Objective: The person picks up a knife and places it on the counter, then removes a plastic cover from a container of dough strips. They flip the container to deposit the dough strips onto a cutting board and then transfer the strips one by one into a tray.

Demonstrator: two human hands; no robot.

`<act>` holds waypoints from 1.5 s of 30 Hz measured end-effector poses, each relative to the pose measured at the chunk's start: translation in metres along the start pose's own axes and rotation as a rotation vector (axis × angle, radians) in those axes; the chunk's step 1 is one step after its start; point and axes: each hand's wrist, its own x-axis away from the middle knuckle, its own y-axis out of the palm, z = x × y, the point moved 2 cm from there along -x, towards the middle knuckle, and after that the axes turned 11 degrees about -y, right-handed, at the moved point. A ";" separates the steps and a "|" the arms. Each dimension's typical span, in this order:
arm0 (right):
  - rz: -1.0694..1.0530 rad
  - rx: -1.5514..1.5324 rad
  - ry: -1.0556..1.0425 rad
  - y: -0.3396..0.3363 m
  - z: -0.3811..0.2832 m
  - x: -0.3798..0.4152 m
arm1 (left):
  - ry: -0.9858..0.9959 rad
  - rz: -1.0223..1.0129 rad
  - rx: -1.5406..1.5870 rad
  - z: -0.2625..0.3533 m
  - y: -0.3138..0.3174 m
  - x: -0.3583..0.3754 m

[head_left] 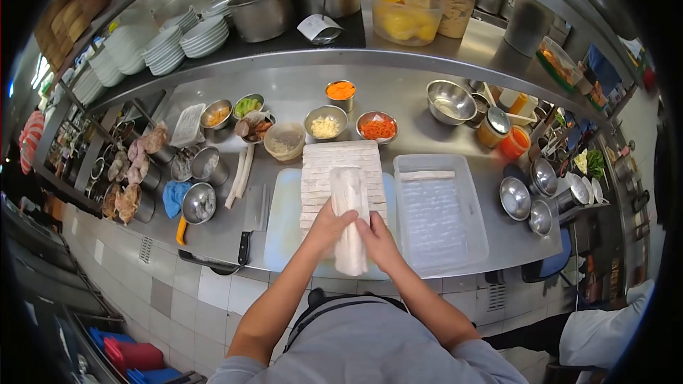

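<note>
From the head camera, looking straight down, the person stands at a steel bench (427, 92) and has both hands on a long white roll (349, 217) that lies lengthwise, pointing away from the body. The left hand (329, 226) is curled over the roll's left side, fingers wrapped on top, gripping it. The right hand (378, 240) presses against the right side nearer the body, fingers bent around the roll, thumb side toward the left hand; the two hands almost touch. The roll's far end rests on a pale slatted mat (341, 163), which lies on a light blue cutting board (284, 224) at the near edge of the bench.

Just right of the board sits a clear plastic tray (473, 227) with a flat white sheet in it. Left of the board a cleaver (254, 217) lies with its black handle toward the near edge, and beside it two pale stalks (240, 174). Beyond the mat stand small bowls: shredded carrot (377, 126), a pale chopped filling (326, 125), an orange paste in a tin (341, 92), and a plastic tub (284, 139). Farther left are more steel bowls and a blue cloth (173, 196). On the shelf above, stacks of white plates (203, 35) and large pots (263, 8) stand.
</note>
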 end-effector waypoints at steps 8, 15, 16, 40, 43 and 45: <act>0.067 0.048 0.164 0.011 0.022 0.009 | 0.092 0.220 -0.045 -0.016 -0.012 0.016; 0.123 -0.381 0.215 0.011 0.047 0.015 | -0.158 0.234 0.190 -0.011 -0.022 0.018; 0.132 -0.380 0.216 0.005 0.047 0.018 | -0.165 0.228 0.188 -0.007 -0.023 0.020; 0.282 -0.029 -0.018 0.006 0.003 0.004 | 0.305 0.427 -0.407 0.004 0.022 0.004; 0.382 -0.045 -0.038 0.019 -0.021 -0.031 | 0.261 0.433 -0.655 0.003 0.033 0.017; 0.428 -0.022 -0.027 0.024 -0.020 -0.042 | 0.287 0.540 -0.688 0.007 0.038 0.019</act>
